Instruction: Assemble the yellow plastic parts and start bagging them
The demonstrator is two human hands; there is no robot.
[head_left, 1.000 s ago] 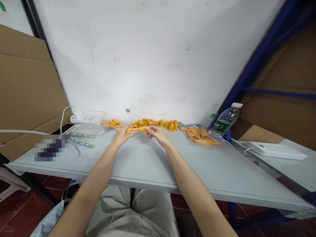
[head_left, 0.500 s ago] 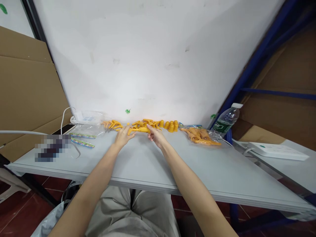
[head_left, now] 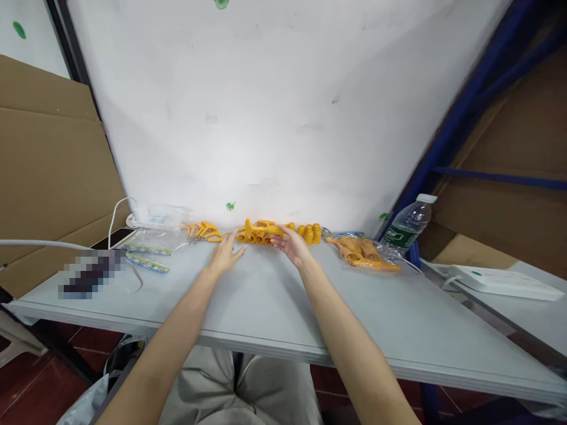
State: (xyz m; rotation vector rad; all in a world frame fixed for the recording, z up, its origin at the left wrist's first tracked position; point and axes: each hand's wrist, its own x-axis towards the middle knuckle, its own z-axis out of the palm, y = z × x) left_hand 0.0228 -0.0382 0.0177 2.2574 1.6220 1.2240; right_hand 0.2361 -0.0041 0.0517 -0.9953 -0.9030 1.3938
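Observation:
My right hand grips a long yellow plastic piece by its right end. The piece has a crosswise handle-like end at its left and a ribbed, narrow shaft; its exact kind I cannot make out. My left hand is left of it, thumb and fingers apart, holding nothing. Under and behind the held piece, yellow cup-shaped parts lie in a row with their round openings toward me. More yellow cups stand to the right. Beyond my left hand lie yellow hooked handles and small metal-looking bits.
Toward the right, a clear bag of orange parts lies by a water bottle. Flat printed packets, a phone and cables lie left on the grey table. A white panel rises behind; a power strip sits far right.
My left hand has let go of the yellow piece and opened. My right hand has raised the piece slightly and turned it, so its handle-like end now points upward.

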